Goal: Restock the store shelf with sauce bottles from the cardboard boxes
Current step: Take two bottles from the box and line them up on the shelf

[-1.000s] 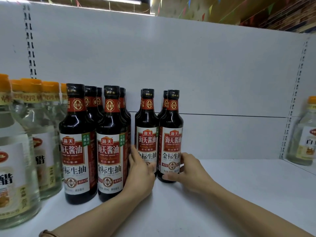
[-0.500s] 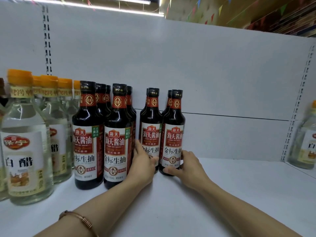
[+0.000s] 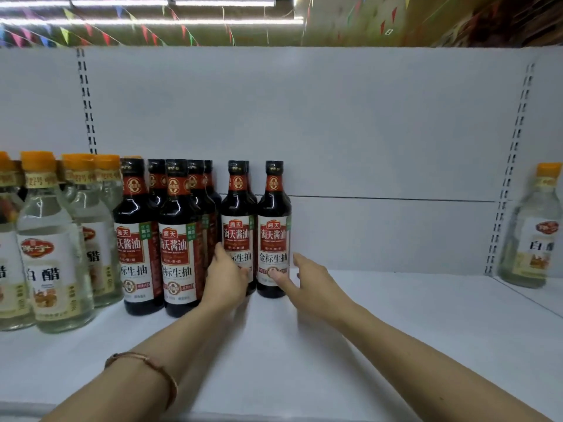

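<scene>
Several dark soy sauce bottles with red and white labels stand on the white shelf (image 3: 396, 330). Two of them stand a little right of the main group (image 3: 155, 239). My left hand (image 3: 225, 280) grips the left one (image 3: 238, 208) low on its side, thumb across the label. On the right one (image 3: 274, 214), my right hand (image 3: 309, 283) has its thumb tip on the lower label. Its fingers are spread loosely beside the glass. No cardboard box is in view.
Clear vinegar bottles with orange caps (image 3: 51, 245) crowd the shelf's left end. One more vinegar bottle (image 3: 536, 233) stands at the far right past the slotted upright (image 3: 511, 166). Bare shelf stretches between the soy bottles and that upright.
The view has pulled back and lifted. The two right soy bottles sit further back and straighter. My right hand's fingers have loosened from the right bottle.
</scene>
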A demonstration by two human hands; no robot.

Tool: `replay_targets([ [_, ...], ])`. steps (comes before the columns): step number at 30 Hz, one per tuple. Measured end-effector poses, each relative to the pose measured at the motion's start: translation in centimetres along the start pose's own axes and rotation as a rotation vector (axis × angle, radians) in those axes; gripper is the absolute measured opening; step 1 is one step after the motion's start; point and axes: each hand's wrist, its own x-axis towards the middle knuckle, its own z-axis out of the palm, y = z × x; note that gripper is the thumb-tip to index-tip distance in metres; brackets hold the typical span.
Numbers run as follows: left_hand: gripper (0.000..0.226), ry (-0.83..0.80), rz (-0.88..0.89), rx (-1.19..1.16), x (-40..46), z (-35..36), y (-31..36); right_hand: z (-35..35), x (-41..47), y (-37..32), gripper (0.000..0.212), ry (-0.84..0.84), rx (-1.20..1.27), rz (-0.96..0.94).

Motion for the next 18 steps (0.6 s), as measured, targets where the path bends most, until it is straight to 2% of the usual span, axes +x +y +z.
replay_targets([
  [4,0.044,-0.016,-0.115,0.077,-1.4,-1.2,1.3,-1.0,-2.0,-0.8,0.044,0.051,-0.043,-0.109],
  [7,0.024,-0.079,-0.076,0.025,-5.1,-3.4,2.5,-1.3,-3.6,-2.3,0.045,0.026,0.043,-0.225],
  [11,0.023,-0.123,0.001,0.068,-12.2,-8.3,3.1,-1.1,-5.2,-5.1,0.038,0.001,0.194,-0.408],
  [18,0.012,0.146,-0.133,0.172,-21.2,-19.3,0.1,4.0,-8.1,-13.4,0.036,-0.287,0.389,-0.578],
])
